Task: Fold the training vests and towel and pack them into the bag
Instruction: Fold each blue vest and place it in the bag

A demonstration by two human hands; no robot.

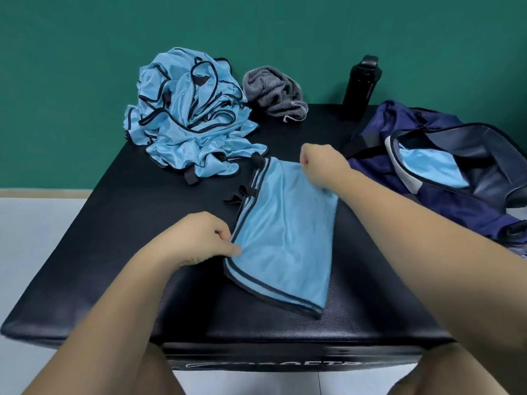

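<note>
From the head camera, your left hand (196,238) pinches the dark-trimmed near-left edge of the folded light-blue mesh vest (285,232) between thumb and curled fingers, and your right hand (319,159), fist-like, grips its far edge. The vest lies flat between both grips on the black textured padded box (114,266). Beyond your left grip sits the crumpled heap of glossy blue vests (188,109); behind your right grip are the bunched grey ribbed towel (276,92) and a black cylindrical bottle (360,84). Right of that grip, the open navy fabric bag (427,201) shows blue fabric inside.
</note>
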